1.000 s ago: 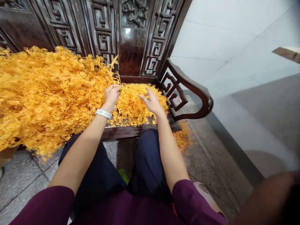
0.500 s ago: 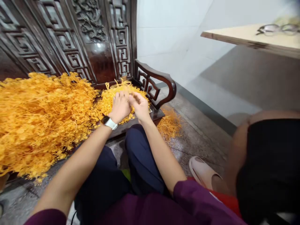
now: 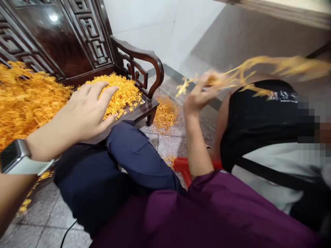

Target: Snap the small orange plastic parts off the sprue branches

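Note:
My right hand (image 3: 198, 98) is raised to the right, its fingers closed around orange plant stems (image 3: 249, 63). The long stems trail off to the right, smeared by motion, and a small tuft sticks out on the hand's left side. My left hand (image 3: 86, 112), with a watch (image 3: 19, 156) on its wrist, is stretched out with fingers apart and nothing in it. It hovers in front of a low pile of small orange sprigs (image 3: 125, 91) on the dark wooden bench (image 3: 138, 112), hiding part of it. A bigger heap of orange plants (image 3: 28, 100) lies to the left.
The bench's curved armrest (image 3: 157, 67) stands beyond the sprig pile. Loose orange stems (image 3: 165, 113) lie on the tiled floor by the bench leg. Another person in black clothing (image 3: 258, 117) sits close on my right, near a red stool (image 3: 182, 168). A board (image 3: 284, 15) juts out at upper right.
My hands were together over the sprig pile and are now apart. The right has swung to the right with the stems; the left has opened and come nearer. The view has turned right.

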Motion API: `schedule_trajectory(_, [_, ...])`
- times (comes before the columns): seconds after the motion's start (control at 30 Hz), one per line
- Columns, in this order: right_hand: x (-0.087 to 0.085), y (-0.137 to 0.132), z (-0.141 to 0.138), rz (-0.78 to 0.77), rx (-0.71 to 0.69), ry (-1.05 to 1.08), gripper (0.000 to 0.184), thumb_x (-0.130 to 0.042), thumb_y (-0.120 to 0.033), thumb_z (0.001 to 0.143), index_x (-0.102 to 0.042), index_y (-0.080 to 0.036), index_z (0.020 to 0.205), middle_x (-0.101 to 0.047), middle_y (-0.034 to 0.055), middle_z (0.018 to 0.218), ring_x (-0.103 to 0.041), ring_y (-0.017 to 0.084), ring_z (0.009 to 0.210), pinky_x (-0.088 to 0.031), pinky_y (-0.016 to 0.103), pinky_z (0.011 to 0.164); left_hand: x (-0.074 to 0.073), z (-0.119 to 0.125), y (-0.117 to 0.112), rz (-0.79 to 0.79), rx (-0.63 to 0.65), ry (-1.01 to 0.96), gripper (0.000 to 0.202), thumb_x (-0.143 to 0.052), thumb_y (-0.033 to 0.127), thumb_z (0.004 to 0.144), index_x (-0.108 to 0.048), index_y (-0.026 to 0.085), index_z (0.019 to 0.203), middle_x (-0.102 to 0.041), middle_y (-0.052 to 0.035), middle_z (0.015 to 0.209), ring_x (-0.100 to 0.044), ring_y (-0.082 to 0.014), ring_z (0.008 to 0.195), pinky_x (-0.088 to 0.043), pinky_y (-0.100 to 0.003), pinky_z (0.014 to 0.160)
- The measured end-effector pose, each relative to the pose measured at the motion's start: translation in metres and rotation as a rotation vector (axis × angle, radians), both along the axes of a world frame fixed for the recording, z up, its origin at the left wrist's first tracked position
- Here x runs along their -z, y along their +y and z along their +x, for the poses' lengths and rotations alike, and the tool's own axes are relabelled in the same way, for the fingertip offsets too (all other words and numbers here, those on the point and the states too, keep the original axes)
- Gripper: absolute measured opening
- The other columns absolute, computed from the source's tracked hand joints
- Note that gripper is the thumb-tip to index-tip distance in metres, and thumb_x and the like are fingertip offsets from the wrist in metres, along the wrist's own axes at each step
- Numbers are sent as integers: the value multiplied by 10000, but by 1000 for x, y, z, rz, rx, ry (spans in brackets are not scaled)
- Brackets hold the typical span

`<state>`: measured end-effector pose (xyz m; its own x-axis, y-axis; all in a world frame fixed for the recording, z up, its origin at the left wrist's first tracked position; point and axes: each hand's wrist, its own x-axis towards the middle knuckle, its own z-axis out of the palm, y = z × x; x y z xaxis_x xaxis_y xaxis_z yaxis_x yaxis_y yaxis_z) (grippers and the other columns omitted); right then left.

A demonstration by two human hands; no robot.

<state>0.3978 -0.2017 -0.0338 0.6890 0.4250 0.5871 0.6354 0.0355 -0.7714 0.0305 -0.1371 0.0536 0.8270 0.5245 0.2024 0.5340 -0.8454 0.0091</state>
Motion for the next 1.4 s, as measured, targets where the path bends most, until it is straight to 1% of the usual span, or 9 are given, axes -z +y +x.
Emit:
schedule_trajectory(0.13, [75, 2, 7, -1075, -243, -9, 503, -689, -375, 1022, -605, -100, 1433, -466, 296, 1624, -516, 385, 1463, -491, 501, 1134, 19, -8, 24, -57, -82, 111, 1043, -620, 571, 885, -215, 158, 1753, -624, -241, 1447, -628, -487, 1284, -486, -652, 1099])
schedule_trajectory(0.27, [133, -4, -12, -1319, -447, -42, 463, -750, -395, 1004, -662, -135, 1376, -652, 174, 1428, -694, 290, 1229, -606, 481, 1040, 47, -28, 42, -197, -106, 94, 1026, -708, 598, 832, -362, 226, 1723, -731, -210, 1279, -716, -418, 1090, -566, -564, 973])
schedule_trajectory(0.4, [154, 3, -32, -1407, -702, -122, 255, -714, -321, 1027, -731, -152, 1217, -738, 117, 1273, -726, 231, 1116, -618, 420, 989, 67, -56, 61, -170, -262, 211, 922, -774, 500, 806, -513, 176, 1628, -716, -234, 1294, -680, -473, 1194, -505, -643, 1068])
schedule_trajectory(0.6, [101, 69, -55, -1278, -1069, -220, 358, -731, -364, 898, -628, -218, 588, -699, 55, 681, -642, 203, 680, -506, 320, 661, 85, -83, 110, -238, -689, 485, 933, -787, 463, 869, -443, 189, 1692, -194, -226, 1817, -116, -608, 1634, -79, -806, 1267])
schedule_trajectory(0.73, [27, 127, -90, -920, -1222, -425, 426, -606, -521, 984, -628, -234, 669, -613, 30, 623, -535, 166, 585, -422, 354, 600, 109, -103, 137, -123, -955, 330, 902, -698, 433, 923, -395, 136, 1718, -68, -178, 1847, 65, -529, 1675, 114, -736, 1301])
schedule_trajectory(0.87, [-20, 198, -171, -733, -1492, -472, 253, -842, -440, 852, -733, -234, 754, -669, 6, 690, -577, 143, 625, -444, 345, 642, 130, -122, 151, 3, -966, 197, 745, -576, 331, 986, -442, 99, 1682, -123, -172, 1843, 13, -404, 1709, 123, -641, 1343])
schedule_trajectory(1.03, [-18, 271, -305, -326, -1725, -216, 332, -950, -126, 684, -638, -208, 605, -527, -40, 550, -526, 142, 627, -455, 363, 708, 139, -121, 162, 72, -924, 67, 680, -481, 250, 1044, -404, 92, 1701, -224, -179, 1821, -96, -381, 1705, 52, -635, 1358])
schedule_trajectory(1.17, [-9, 295, -390, -49, -1657, -267, 323, -913, -165, 758, -600, -225, 701, -573, 24, 711, -600, 238, 890, -511, 391, 845, 147, -104, 158, -5, -828, 141, 551, -435, 215, 1079, -555, 46, 1591, -522, -250, 1647, -343, -420, 1614, -130, -655, 1341])
schedule_trajectory(1.4, [16, 315, -459, -62, -1493, -474, 341, -919, -241, 783, -614, -184, 923, -659, 91, 1061, -550, 332, 1269, -465, 460, 1114, 144, -84, 144, -39, -675, 266, 634, -451, 150, 1064, -416, 55, 1690, -445, -230, 1711, -323, -392, 1635, -187, -601, 1347])
